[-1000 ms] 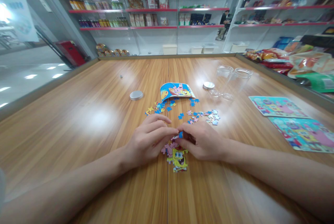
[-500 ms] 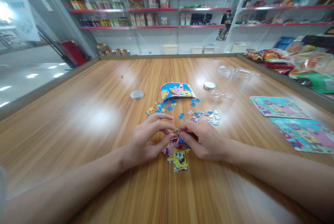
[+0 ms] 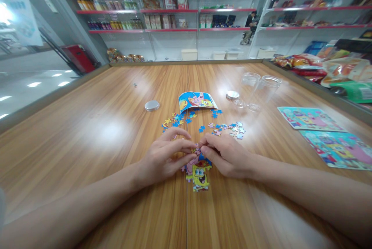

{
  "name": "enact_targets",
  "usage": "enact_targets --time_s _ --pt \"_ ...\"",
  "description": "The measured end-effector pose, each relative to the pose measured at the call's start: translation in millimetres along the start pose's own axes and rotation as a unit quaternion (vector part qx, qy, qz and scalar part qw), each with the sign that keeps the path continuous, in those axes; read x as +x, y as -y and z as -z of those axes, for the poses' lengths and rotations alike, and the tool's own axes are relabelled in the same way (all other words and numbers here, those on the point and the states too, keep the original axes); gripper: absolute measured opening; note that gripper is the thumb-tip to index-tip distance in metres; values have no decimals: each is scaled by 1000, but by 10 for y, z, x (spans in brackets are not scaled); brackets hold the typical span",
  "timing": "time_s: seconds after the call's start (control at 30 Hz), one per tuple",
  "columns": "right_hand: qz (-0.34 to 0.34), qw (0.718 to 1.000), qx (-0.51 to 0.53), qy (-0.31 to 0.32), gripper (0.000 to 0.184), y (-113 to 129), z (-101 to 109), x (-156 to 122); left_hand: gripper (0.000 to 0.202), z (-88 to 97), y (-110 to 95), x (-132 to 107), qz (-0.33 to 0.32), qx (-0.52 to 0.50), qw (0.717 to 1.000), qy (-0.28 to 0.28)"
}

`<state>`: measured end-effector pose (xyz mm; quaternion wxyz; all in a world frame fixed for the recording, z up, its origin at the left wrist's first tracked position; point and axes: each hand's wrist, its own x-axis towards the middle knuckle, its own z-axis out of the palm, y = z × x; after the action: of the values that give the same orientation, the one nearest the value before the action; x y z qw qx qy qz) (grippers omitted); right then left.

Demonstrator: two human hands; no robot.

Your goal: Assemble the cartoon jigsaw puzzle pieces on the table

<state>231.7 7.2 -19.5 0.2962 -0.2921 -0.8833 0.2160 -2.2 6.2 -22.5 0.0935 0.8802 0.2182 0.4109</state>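
Note:
A partly joined jigsaw puzzle [image 3: 200, 177] lies on the table in front of me, with a yellow square cartoon face and a pink figure on it. My left hand [image 3: 170, 154] is at its upper left edge, thumb and index finger bent around a small pink puzzle piece [image 3: 197, 150]. From the other side my right hand [image 3: 228, 155] pinches at the puzzle's top edge, fingertips nearly meeting the left ones. My fingers partly hide the puzzle's upper part. Beyond my hands are loose puzzle pieces [image 3: 229, 128], blue, yellow and pink.
Behind the loose pieces stands a curved picture card [image 3: 197, 101]. Silver lids [image 3: 152, 105] and two clear jars [image 3: 249, 88] are farther back on the wooden table [image 3: 87, 171]. Two flat picture sheets [image 3: 310, 119] lie at the right, with packaged goods [image 3: 305, 65] beyond the table's edge.
My left thumb and index finger have parted slightly. The small piece at the puzzle's top now sits lower, against the joined part. My right hand has hardly moved.

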Motion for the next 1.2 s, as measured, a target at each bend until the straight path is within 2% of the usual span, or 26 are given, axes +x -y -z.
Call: enact_targets --time_s 0.13,0.27,0.37,0.53,0.7,0.83,1.0,1.13,1.2 --pt "2 1000 14 9 13 1 10 -2 14 4 -12 -14 2 -10 1000 12" --pt "-9 1000 19 -1 13 -7 16 -1 10 19 -35 -5 33 -59 998 11" --pt "-12 1000 22 -11 14 -20 19 0 4 42 -35 14 15 -44 999 15" --pt "-14 1000 5 -1 15 -11 -1 -9 9 47 -10 25 4 -46 999 24" --pt "22 999 -27 34 19 7 -32 -12 16 21 -1 5 -5 -71 997 38" --pt "23 1000 -1 -17 12 -2 -56 -20 13 5 -5 -3 3 -74 996 50" --pt "40 996 17 -82 7 -4 -71 -26 10 15 -6 -10 40 -72 996 18" --pt "-25 993 77 -81 17 -4 -63 -6 13 11 -7 -6 64 -69 995 28" --pt "-34 993 77 -87 23 0 -57 3 13 -14 -12 -4 71 -63 995 28"
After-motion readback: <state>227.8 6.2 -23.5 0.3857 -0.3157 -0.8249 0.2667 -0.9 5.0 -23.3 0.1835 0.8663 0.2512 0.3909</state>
